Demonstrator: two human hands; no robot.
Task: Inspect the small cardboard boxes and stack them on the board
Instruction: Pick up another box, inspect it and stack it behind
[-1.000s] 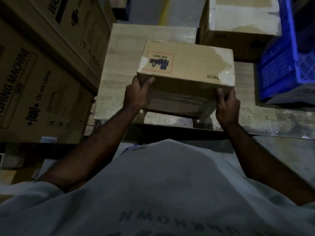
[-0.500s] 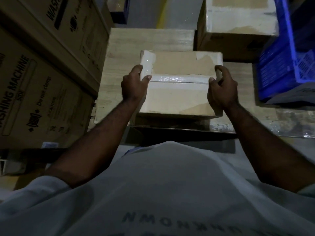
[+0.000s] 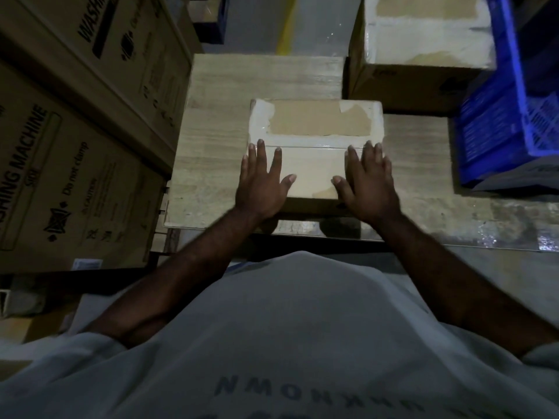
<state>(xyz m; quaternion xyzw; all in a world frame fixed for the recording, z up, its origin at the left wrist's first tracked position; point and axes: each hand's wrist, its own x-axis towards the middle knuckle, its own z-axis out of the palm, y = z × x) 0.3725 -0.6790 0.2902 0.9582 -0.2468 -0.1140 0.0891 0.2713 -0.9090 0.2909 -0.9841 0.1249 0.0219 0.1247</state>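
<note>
Nearest the camera, below the pale shirt (image 3: 287, 328), both forearms reach forward to the small cardboard box (image 3: 316, 128), which sits flat on the wooden board (image 3: 217, 116), close to its near edge and about midway along it. The left grip (image 3: 261, 182) lies palm down on the near left part of the lid, fingers straight and fanned and thumb angled inward; the right grip (image 3: 367, 182) mirrors it on the near right part, so both are spread and pressing on the top, curled round nothing. The box looks like stiff corrugated card with square corners, so it should keep its shape under flat pressure and carry another box on top. A glossy band of clear tape (image 3: 314, 143) crosses the lid just beyond the fingertips, and whitish taped or torn patches edge the far half. Those surfaces are probably slick, so the lid is a poor place to lift from. The two short side walls, or the bottom edges beneath them, look like the safer hold. Its weight cannot be read from here. Beyond it a larger taped carton (image 3: 423, 31) stands at the board's far right, a blue crate (image 3: 508, 116) sits further right, and washing machine cartons (image 3: 75, 146) line the left
</note>
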